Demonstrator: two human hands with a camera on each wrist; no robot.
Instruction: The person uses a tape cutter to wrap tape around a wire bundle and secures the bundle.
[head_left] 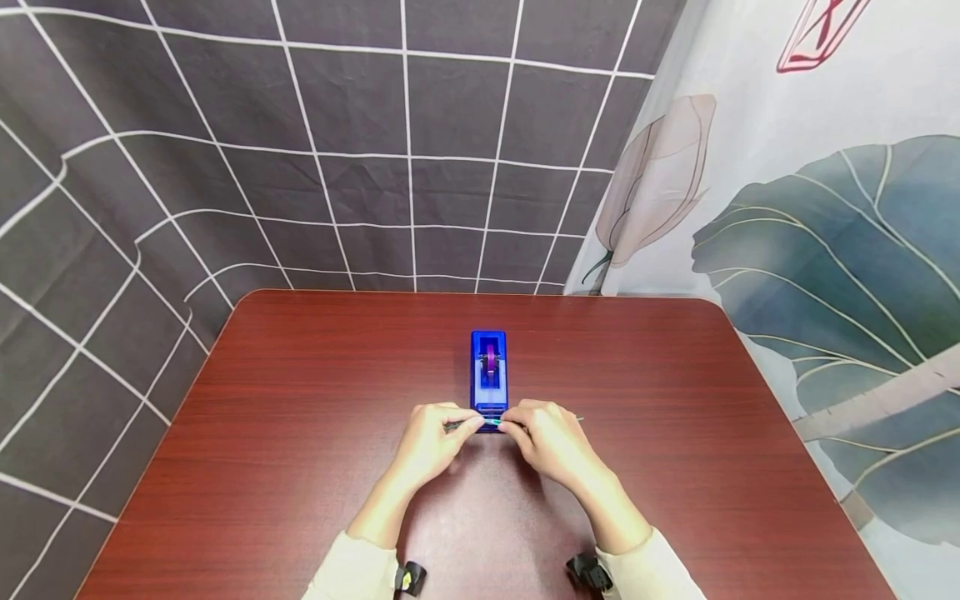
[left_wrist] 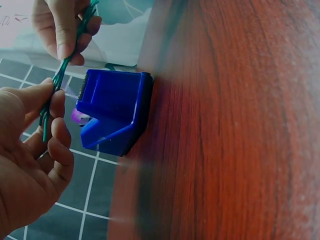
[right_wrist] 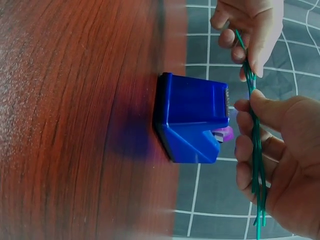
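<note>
The fingers of my left hand (head_left: pixel 435 437) and my right hand (head_left: pixel 551 437) pinched a thin bunch of green strands (right_wrist: pixel 256 150), one hand on each side of its middle. I think I held it that way to keep the strands straight and close together. The bunch was at the lower middle of the head picture, by the near end of a blue tape dispenser (head_left: pixel 489 396). The dispenser sat on the red-brown surface (head_left: pixel 300 467) with its toothed edge (right_wrist: pixel 227 102) toward me, maybe so it was easy to reach. A purple roll (head_left: pixel 491 358) was inside it. Farther out, a grey checked cloth (head_left: pixel 360 108) hung at the upper left and a white leafy cloth (head_left: pixel 757 150) at the right.

My fingers hid much of the bunch, so I couldn't count the strands. A shiny bit (head_left: pixel 491 422) showed between my hands, but I couldn't tell if it was tape. My sleeves (head_left: pixel 348 571) were cut off at the bottom.
</note>
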